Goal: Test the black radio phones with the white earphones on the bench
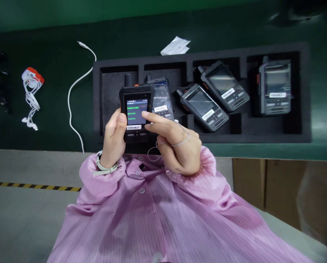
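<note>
Left grip (113, 133) clasps the black, rectangular plastic handheld (136, 109) over the nine-o'clock end of the black foam tray (262, 138); right grip (182, 146), hold unclear, points at its screen. Menu-picking, apparently: precise tapping needed!

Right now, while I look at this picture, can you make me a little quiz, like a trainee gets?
1. Which hand holds the device with green writing on its screen?
2. How many other devices can you see in or on the black tray?
3. True or false: the long white cable lies inside a tray compartment.

Key: 1. The left hand. 2. Four. 3. False; the long white cable lies outside the tray.
</note>
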`<state>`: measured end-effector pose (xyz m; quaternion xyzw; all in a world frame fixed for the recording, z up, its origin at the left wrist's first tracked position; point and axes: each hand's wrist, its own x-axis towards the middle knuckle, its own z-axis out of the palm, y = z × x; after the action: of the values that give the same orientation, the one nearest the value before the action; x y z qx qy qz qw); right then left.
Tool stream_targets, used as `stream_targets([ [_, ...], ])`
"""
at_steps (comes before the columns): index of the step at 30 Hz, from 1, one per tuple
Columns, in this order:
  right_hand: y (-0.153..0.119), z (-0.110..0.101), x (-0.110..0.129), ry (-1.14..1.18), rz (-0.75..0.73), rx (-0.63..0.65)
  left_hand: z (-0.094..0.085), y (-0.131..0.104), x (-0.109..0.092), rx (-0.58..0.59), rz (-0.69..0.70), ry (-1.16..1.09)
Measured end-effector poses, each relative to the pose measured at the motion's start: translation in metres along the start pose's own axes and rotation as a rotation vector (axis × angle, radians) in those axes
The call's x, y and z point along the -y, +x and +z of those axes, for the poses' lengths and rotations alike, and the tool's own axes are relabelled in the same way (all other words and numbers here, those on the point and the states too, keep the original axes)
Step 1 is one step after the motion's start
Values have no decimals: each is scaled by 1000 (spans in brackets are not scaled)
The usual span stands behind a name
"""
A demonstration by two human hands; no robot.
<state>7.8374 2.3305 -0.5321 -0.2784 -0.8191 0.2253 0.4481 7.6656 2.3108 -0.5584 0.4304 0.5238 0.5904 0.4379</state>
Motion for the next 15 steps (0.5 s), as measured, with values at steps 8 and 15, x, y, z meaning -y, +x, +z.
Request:
stream_targets([
  [8,2,0,1,-52,-21,18,0,0,1,-6,-2,-6],
  [15,-2,3,-2,-38,-13,26,-1,0,1,-6,-20,-41],
])
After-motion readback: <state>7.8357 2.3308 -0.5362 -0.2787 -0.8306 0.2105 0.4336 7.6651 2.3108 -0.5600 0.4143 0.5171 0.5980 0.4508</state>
